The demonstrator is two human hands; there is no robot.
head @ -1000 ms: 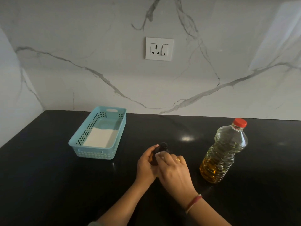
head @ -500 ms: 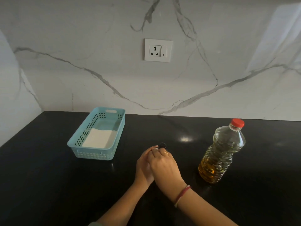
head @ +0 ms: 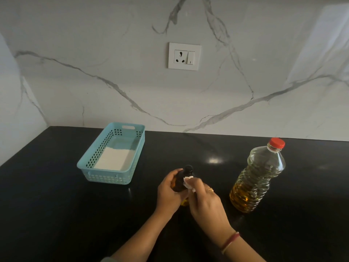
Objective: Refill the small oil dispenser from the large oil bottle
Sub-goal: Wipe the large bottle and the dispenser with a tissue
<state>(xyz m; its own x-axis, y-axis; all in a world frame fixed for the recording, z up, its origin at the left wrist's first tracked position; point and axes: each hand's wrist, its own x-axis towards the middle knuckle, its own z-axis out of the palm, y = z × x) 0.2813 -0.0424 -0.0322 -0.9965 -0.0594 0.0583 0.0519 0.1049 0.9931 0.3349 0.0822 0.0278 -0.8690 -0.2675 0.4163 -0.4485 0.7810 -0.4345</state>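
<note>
Black desk (head: 75, 214): your left hand (head: 168, 192) grips the oil dispenser (head: 178, 183); right hand (head: 206, 204), pinching tissue (head: 188, 183), now clears its cap (head: 188, 169), so likely wipe-down.

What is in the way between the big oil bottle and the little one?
Nothing on the counter between them. But the large oil bottle has its red cap on, and the small dispenser's dark top looks closed too.

A light-blue perforated basket (head: 107, 178) sits on the black desk (head: 47, 205), beyond and left of the left hand (head: 168, 193), a white sheet (head: 113, 160) inside. A socket (head: 184, 56) sits high on the marble wall (head: 94, 53) beyond that hand.
</note>
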